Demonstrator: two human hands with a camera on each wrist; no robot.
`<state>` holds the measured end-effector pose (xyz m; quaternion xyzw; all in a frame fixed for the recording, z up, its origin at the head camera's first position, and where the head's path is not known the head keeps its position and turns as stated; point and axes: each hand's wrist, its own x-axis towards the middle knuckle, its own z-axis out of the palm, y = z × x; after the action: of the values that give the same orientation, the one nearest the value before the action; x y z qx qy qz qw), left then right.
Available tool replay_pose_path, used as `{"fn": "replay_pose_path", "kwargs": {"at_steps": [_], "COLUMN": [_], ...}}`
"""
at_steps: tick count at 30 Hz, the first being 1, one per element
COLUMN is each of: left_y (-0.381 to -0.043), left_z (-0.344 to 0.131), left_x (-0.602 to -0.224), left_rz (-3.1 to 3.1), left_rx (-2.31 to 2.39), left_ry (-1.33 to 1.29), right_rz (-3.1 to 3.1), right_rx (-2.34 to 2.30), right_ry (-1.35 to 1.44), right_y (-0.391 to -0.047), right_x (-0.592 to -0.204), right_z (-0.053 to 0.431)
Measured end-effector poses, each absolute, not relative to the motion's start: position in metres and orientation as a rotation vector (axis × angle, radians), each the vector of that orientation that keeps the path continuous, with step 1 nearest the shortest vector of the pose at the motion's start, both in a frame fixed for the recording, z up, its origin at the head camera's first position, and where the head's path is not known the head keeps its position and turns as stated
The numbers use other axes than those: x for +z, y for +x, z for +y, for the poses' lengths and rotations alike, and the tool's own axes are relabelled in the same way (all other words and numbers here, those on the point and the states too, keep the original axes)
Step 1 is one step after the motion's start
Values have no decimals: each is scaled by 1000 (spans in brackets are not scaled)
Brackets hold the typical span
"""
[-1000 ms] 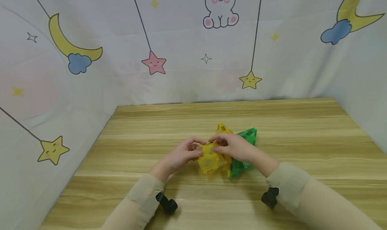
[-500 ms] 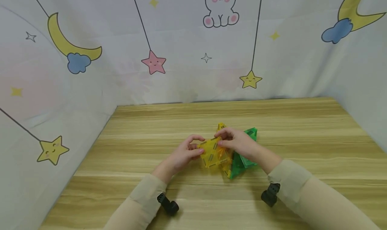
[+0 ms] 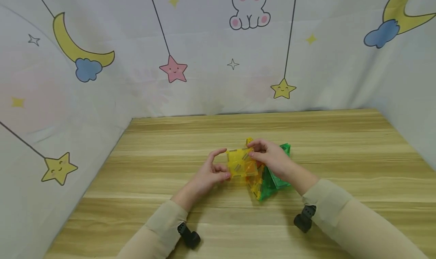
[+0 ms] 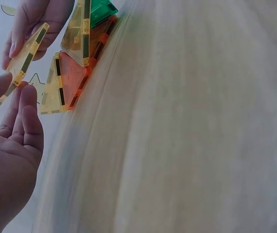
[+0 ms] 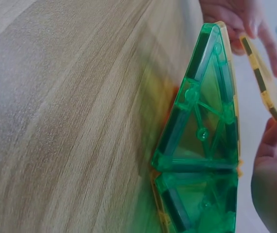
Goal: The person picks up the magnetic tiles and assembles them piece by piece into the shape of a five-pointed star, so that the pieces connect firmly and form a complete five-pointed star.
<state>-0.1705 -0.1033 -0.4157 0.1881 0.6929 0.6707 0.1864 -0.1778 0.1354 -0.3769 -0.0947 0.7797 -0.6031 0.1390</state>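
A clear yellow square magnetic tile (image 3: 239, 163) is raised between both hands, its face toward the head camera. My left hand (image 3: 208, 175) pinches its lower left corner between thumb and fingers, with the index finger stretched upward. At the upper right corner, my right hand (image 3: 272, 158) pinches the tile between thumb and fingers. Behind and right of it stands a build of joined triangular magnetic tiles. Green triangles (image 5: 210, 109) form its right side; an orange triangle (image 4: 72, 80) and yellow triangles (image 4: 52, 92) form its left. The right hand covers part of the build in the head view.
The build rests on a wood-grain table (image 3: 218, 221). Behind the table hangs a white cloth (image 3: 211, 92) printed with stars and moons, which also runs along both sides. A small black camera (image 3: 189, 235) sits on the left wrist, another (image 3: 305, 218) on the right.
The yellow square tile has risen and turned from tilted to nearly level edges. My right hand has shifted slightly up and right, and my left index finger has straightened upward.
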Motion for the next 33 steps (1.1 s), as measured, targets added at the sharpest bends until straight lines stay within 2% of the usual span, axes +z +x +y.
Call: {"fn": "replay_pose_path", "kwargs": {"at_steps": [23, 33], "left_y": [-169, -171], "left_z": [-93, -94], "left_x": [-420, -418], "left_rz": [2026, 2091], "left_rx": [1878, 1910], "left_ry": [544, 452], "right_rz": [2248, 2418], "right_rx": [-1847, -1531], "right_ry": [-253, -278], "right_y": [-177, -178], "right_x": [-383, -377], "right_z": [137, 143]}}
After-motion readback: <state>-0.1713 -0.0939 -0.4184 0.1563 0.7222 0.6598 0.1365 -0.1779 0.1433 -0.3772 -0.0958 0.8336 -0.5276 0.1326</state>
